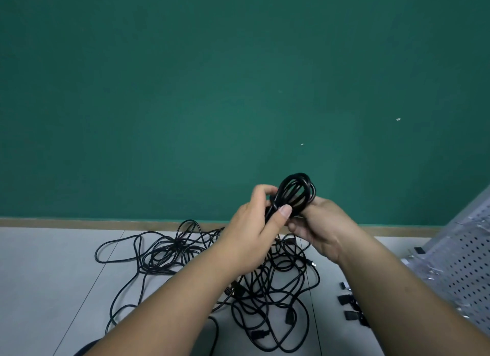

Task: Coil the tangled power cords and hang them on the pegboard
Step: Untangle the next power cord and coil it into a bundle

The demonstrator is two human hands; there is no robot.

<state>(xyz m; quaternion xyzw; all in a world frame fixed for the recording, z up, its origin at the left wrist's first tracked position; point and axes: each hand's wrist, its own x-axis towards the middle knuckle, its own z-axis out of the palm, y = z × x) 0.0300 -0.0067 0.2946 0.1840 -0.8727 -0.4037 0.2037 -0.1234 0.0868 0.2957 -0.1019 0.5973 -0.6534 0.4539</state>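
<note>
Holding one black coiled cord (294,193) up in front of the green wall (185,90), both hands on it: left hand (249,239) wraps the coil's lower left side, thumb pressed across the strands, fingers curled round behind; right hand (319,231) grips the bottom of the coil from the right, fingers curled under. Loops stick up above both hands. Remaining tangled cords (265,289) lie in a loose pile on the grey floor (53,276) under the forearms, several plugs visible. Perforated pegboard (466,262) stands tilted at far right, well apart from the coil; small black parts (346,299), type unclear, on the floor near it
</note>
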